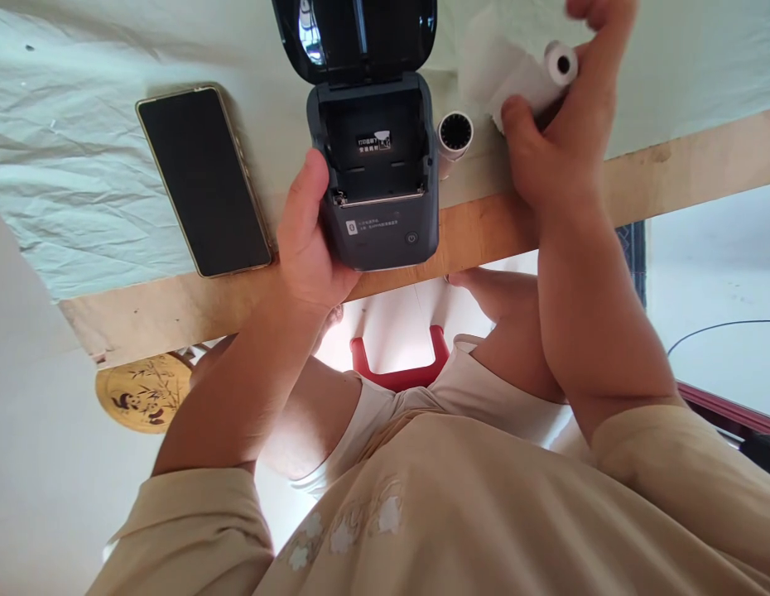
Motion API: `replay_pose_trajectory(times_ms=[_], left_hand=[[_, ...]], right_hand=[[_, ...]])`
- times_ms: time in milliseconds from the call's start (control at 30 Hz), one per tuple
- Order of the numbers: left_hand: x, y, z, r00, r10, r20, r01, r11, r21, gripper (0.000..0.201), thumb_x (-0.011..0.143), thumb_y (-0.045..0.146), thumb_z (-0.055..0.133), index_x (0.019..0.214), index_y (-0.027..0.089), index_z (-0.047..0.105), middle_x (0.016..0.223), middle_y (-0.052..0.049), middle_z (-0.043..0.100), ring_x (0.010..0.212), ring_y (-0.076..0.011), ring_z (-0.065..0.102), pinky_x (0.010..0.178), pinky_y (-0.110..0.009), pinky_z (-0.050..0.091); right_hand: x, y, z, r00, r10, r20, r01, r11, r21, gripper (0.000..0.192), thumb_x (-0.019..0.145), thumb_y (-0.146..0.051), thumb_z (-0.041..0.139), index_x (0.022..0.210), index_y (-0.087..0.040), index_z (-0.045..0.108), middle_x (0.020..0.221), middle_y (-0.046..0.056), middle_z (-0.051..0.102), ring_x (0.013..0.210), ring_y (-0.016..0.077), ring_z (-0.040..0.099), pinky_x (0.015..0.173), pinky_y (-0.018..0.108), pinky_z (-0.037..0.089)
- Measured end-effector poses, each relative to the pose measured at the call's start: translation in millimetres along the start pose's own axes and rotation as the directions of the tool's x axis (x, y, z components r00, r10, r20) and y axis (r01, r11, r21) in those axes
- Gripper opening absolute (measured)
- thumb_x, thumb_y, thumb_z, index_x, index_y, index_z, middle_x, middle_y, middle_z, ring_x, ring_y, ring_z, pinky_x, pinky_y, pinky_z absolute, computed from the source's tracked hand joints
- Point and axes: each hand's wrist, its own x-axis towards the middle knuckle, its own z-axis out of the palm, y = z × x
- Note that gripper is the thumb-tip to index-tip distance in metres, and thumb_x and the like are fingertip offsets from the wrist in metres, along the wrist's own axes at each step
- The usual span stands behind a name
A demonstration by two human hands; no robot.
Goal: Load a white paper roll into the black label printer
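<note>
A small dark grey label printer (pixel 377 178) stands at the table's near edge with its lid (pixel 355 37) flipped open, and the paper bay inside is bare. My left hand (pixel 309 240) grips the printer's left side, thumb on its rim. My right hand (pixel 562 124) holds a white paper roll (pixel 534 74) up to the right of the printer, with loose paper trailing from it. A second small roll with a dark core (pixel 454 135) lies on the table right beside the printer.
A black smartphone (pixel 204 180) lies face up left of the printer on the pale green cloth (pixel 80 165). The bare wooden table edge (pixel 671 170) runs across the view. Below it are a red stool (pixel 401 364) and a round panda fan (pixel 142 393).
</note>
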Motion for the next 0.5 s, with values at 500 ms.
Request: replay_pose_trajectory(times_ms=[500], left_hand=[[-1,2,1.8,0.998,-0.007,0.064,0.008,1.0,-0.011,0.045,0.097,0.042,0.033,0.089,0.024,0.073,0.103,-0.001,0.075,0.116,-0.0256,0.065,0.102,-0.041,0.056]], right_hand=[[15,-3,-12,0.885,0.303,0.352,-0.462,0.656,0.597,0.043,0.084,-0.034,0.038,0.124,-0.036,0.024,0.132,-0.001,0.043,0.101,0.0038,0.051,0.078,0.019,0.051]])
